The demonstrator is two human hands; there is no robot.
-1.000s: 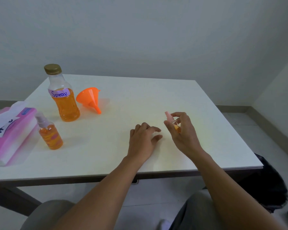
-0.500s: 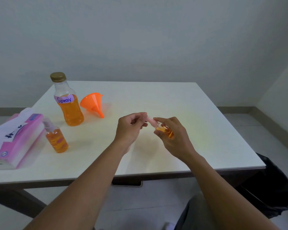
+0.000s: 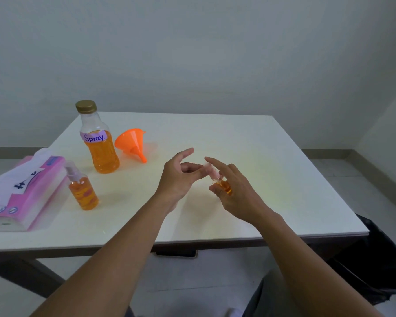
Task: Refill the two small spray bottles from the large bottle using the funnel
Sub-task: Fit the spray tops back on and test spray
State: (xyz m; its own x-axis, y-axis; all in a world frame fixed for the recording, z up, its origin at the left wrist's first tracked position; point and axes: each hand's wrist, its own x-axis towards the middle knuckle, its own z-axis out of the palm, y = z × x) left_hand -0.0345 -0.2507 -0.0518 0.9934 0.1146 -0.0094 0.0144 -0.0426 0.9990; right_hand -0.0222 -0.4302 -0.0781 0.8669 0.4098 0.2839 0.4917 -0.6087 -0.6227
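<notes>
Forearms in from the near edge, over the white table (image 3: pixel 249 138). Right hand (image 3: pixel 237 194) round a small spray bottle (image 3: pixel 223 185), thumb and lower fingers curled on the orange body, forefinger straight out above the pink top. Bottle clear of the tabletop, above its middle, tilted: long axis on a slant, base down in the right palm, top up and leftward toward the left hand (image 3: pixel 175 179). Left hand just beside that top, one digit raised clear, the rest bent toward it with tips at it; too blurred to tell a pinch from a mere touch. Differs from half a second ago: left fingers then bunched tight on the top, now spread; right forefinger then curled, now straight. Farther left, second small spray bottle (image 3: pixel 84 192) upright, just beside a pink tissue pack (image 3: pixel 25 191). Beyond, large bottle (image 3: pixel 101 149) upright, gold cap on, labelled "Spray", and orange funnel (image 3: pixel 129 141) on its side just to the right, spout toward the near side.
</notes>
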